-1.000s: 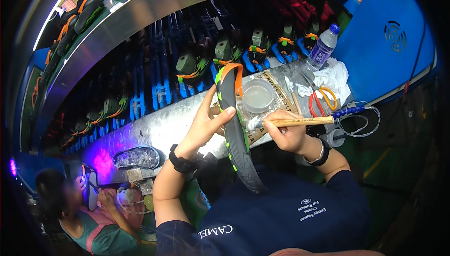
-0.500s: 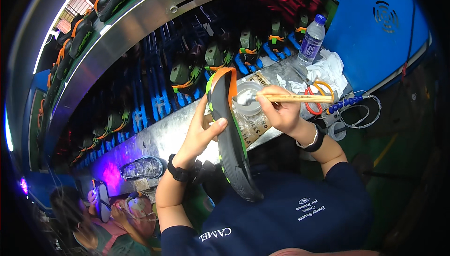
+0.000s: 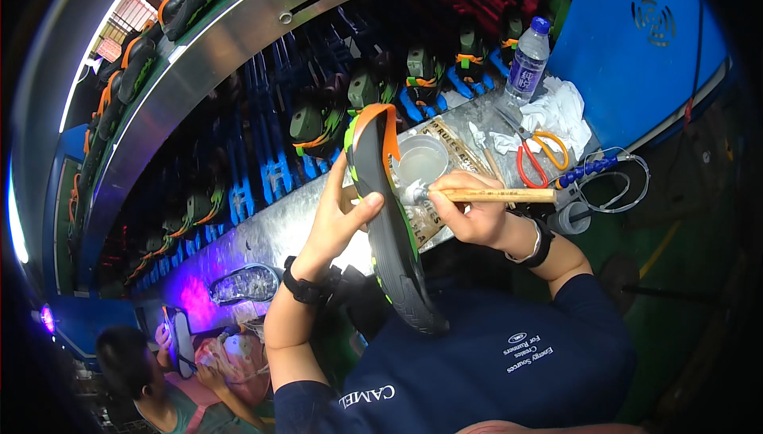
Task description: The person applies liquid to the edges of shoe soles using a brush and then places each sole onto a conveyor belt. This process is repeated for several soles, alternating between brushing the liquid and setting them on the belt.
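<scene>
My left hand [image 3: 340,215] grips a black shoe sole [image 3: 393,251] with green edging and an orange tip, thumb on its near face and fingers behind. The sole stands on its long side, tip away from me. Closed round a wooden-handled brush [image 3: 509,195], my right hand [image 3: 475,215] is just right of the sole. The brush's whitish bristle end points left at the sole's edge; I cannot tell whether it touches. Beyond the brush, a round clear tub [image 3: 421,160] sits on printed cardboard [image 3: 461,152] on the metal bench.
At the back right of the bench are a water bottle [image 3: 528,62], scissors [image 3: 543,156], crumpled white cloth [image 3: 566,112] and a blue jointed hose [image 3: 586,172]. Shoes on blue holders [image 3: 314,125] line the machine beyond. At lower left, a co-worker [image 3: 131,358] handles a sole [image 3: 183,342].
The brush has moved out of the tub toward me and left, near the sole. My left hand keeps its hold on the sole, which has shifted slightly. The co-worker's head has moved.
</scene>
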Available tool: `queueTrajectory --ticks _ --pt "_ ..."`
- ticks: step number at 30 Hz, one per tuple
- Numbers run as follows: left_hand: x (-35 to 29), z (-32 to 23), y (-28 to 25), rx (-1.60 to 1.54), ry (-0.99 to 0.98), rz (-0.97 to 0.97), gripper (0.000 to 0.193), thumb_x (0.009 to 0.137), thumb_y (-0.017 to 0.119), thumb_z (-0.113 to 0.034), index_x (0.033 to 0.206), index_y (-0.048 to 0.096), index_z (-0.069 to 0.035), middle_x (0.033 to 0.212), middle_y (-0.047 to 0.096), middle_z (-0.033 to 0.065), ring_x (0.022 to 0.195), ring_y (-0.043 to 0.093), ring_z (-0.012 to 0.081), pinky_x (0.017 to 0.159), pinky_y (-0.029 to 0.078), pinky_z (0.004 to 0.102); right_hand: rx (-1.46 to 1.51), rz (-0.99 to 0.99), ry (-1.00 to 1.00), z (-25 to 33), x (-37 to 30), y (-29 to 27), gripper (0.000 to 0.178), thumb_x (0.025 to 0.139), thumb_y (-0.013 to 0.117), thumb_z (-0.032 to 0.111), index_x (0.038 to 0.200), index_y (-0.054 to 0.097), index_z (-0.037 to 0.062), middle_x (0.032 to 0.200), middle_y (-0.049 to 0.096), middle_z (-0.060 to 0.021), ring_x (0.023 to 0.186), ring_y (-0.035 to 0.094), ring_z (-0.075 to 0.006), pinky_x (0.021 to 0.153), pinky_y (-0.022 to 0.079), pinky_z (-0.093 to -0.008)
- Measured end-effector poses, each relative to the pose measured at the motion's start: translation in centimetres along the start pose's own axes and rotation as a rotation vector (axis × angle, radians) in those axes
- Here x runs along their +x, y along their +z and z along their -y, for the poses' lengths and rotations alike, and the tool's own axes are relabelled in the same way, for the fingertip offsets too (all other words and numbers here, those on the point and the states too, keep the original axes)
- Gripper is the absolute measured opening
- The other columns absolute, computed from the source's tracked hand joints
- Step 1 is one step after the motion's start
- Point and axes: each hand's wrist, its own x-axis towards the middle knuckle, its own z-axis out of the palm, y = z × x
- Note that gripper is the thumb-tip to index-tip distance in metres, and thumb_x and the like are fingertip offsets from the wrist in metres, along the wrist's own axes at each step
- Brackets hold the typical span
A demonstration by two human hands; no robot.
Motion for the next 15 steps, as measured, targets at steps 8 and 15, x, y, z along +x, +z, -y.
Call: queueTrajectory --ticks 8,15 --pt "0.3 -1.5 -0.1 0.031 0.043 -0.049 0.078 0.075 0.062 -0.026 0.132 0.013 -0.005 0.087 0.058 0.0122 0.065 0.055 0.0105 0.051 0.04 0.0187 0.022 0.129 0.027 2.2 -1.9 -1.3 0.01 0.07 0.059 -0.001 0.079 0.053 -0.0006 0.063 0.054 -0.0057 0.044 0.047 -0.0109 0.041 0.038 -0.023" --pt "1.9 -1.9 -0.2 0.094 0.055 -0.06 0.077 0.076 0.06 -0.027 0.133 0.013 -0.005 0.09 0.058 0.0113 0.067 0.055 0.0094 0.05 0.041 0.0165 0.059 0.123 -0.017 1.8 -2.1 -2.2 0.01 0.069 0.058 -0.002 0.078 0.054 -0.001 0.059 0.055 -0.008 0.043 0.049 -0.0134 0.04 0.038 -0.0232"
